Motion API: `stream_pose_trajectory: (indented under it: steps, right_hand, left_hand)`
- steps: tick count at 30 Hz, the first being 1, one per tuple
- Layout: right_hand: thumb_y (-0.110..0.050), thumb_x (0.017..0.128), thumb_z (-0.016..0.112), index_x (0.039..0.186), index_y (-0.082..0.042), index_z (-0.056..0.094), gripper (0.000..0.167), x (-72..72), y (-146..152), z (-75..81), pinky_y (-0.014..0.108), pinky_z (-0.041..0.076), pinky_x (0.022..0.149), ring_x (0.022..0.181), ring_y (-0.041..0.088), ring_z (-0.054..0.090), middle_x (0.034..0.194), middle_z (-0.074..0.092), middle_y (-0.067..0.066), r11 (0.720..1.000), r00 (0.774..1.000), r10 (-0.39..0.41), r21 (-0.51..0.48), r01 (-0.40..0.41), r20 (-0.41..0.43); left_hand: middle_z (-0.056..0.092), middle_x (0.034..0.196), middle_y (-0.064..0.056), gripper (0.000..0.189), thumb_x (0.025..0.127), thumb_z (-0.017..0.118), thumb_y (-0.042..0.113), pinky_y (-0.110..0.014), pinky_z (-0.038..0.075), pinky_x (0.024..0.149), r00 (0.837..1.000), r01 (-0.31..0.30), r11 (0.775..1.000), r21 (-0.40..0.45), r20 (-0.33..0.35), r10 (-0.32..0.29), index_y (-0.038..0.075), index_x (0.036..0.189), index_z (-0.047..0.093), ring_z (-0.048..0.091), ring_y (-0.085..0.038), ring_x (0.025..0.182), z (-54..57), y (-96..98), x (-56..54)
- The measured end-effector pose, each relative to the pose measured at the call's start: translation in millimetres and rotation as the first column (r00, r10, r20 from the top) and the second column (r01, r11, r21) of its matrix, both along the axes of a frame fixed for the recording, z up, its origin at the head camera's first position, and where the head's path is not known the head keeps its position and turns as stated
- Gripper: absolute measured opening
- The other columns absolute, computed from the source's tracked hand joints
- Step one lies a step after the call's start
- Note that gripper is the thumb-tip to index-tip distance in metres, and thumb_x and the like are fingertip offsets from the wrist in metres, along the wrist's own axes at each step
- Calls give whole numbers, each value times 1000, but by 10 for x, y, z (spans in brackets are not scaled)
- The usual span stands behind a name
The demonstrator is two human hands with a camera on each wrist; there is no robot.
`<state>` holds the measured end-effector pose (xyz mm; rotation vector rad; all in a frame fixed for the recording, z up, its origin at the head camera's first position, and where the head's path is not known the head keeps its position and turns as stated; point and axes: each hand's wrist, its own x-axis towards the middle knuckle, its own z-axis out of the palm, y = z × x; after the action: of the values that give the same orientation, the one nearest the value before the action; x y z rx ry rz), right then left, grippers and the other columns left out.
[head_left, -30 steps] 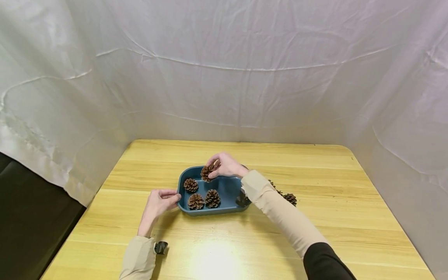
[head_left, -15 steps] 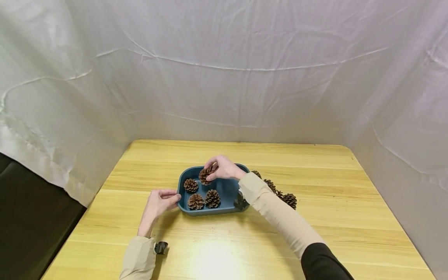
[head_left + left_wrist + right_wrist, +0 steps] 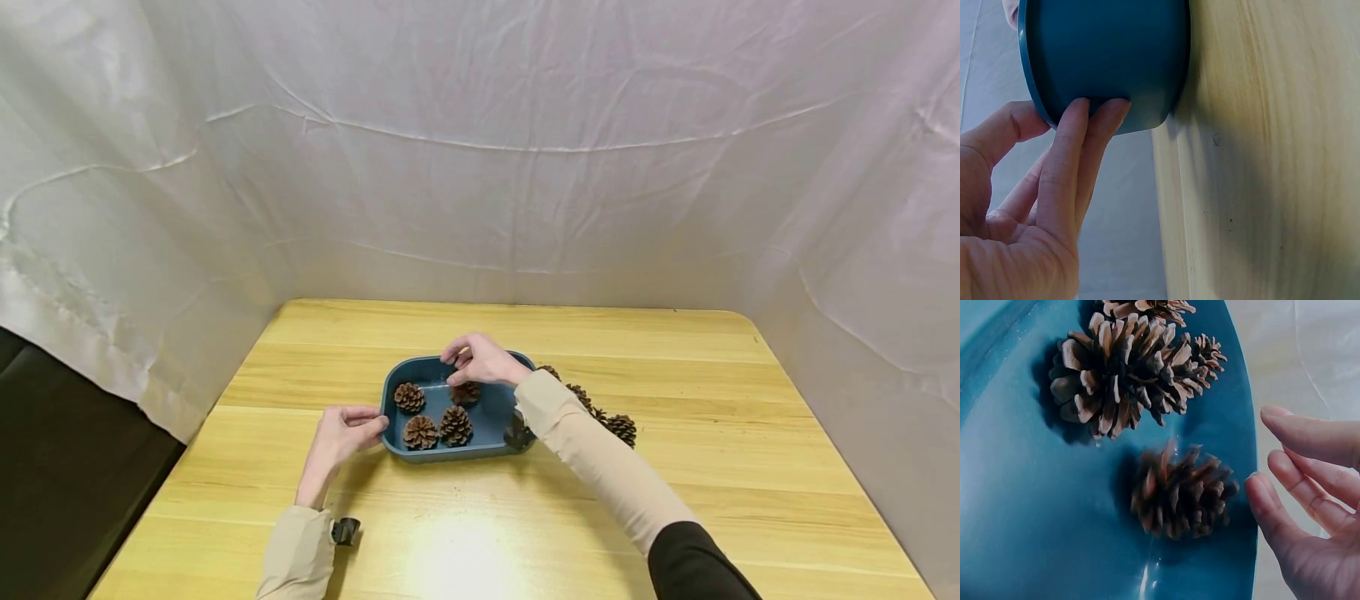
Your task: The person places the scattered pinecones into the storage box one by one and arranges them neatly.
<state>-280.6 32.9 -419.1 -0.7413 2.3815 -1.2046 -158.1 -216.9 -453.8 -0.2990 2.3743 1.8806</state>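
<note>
My left hand [image 3: 337, 450] pinches the left end of a blue tray [image 3: 491, 417], thumb on one side of the wall and fingers on the other, as the left wrist view shows. Over the tray's far side is my right hand [image 3: 486, 360], its fingers loosely bent and parted, holding nothing. Just below it a pine cone [image 3: 466, 393] lies in the tray, blurred in the right wrist view, where the fingertips stand apart from it. Three other pine cones are in the tray: one at the far left [image 3: 409, 397], one at the near left [image 3: 420, 432], and an upright-looking one [image 3: 456, 426] beside that.
Several more pine cones [image 3: 621, 429] lie in a slanting row on the wooden table [image 3: 712, 483] right of the tray, partly hidden by my right sleeve [image 3: 592, 450]. Pale curtains [image 3: 510, 192] hang behind and at the sides. A dark surface [image 3: 67, 467] is at the left.
My right hand has let go of the pine cone, which has dropped into the tray and moved slightly right, under the hand. The left hand has stayed put.
</note>
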Motion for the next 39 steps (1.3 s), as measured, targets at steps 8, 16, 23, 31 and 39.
stream_pose_trajectory:
  steps: [8, 16, 23, 31, 39]
  right_hand:
    - [1, 84, 78, 118, 1, 70, 36, -14, 114, 22, 27, 60, 80, 92, 21, 65, 119, 70, 18, 999, 999, -40, 2, 40, 11]
    - [4, 82, 78, 110, 1, 73, 29, 1, 178, -3, 28, 63, 78, 89, 22, 71, 110, 75, 15, 990, 996, -67, 122, 72, -51]
    - [10, 84, 72, 116, 3, 71, 33, 37, 160, -40, 37, 65, 85, 94, 28, 74, 123, 70, 20, 999, 996, -27, 44, 24, 80]
    - [16, 87, 65, 125, 4, 66, 39, 64, 136, -38, 34, 64, 92, 122, 36, 64, 138, 61, 22, 999, 985, 34, -13, -32, 171]
    - [18, 88, 60, 131, 2, 62, 46, 61, 130, -52, 34, 63, 95, 131, 37, 57, 140, 59, 21, 998, 977, 59, -38, -52, 205]
  left_hand:
    - [77, 99, -22, 34, 88, 71, -2, -20, 64, 69, 1000, -5, 1000, 13, 6, 4, -19, 117, 64, 74, -9, 74, 10, 11, 9]
    - [76, 101, -25, 36, 88, 71, -2, -19, 64, 69, 1000, -8, 1000, 11, 6, 8, -20, 118, 63, 74, -11, 75, 16, 16, 14]
    - [76, 101, -24, 36, 88, 71, -2, -20, 64, 70, 1000, -7, 1000, 9, 11, 7, -19, 118, 62, 75, -13, 77, 5, 1, 16]
    - [75, 103, -26, 35, 88, 70, -3, -20, 64, 71, 1000, -8, 1000, 13, 6, 8, -19, 118, 62, 75, -12, 78, 6, 2, 11]
    - [75, 102, -26, 35, 89, 70, -3, -20, 64, 71, 1000, -3, 1000, 13, 5, 3, -20, 118, 62, 75, -13, 78, 6, 3, 14]
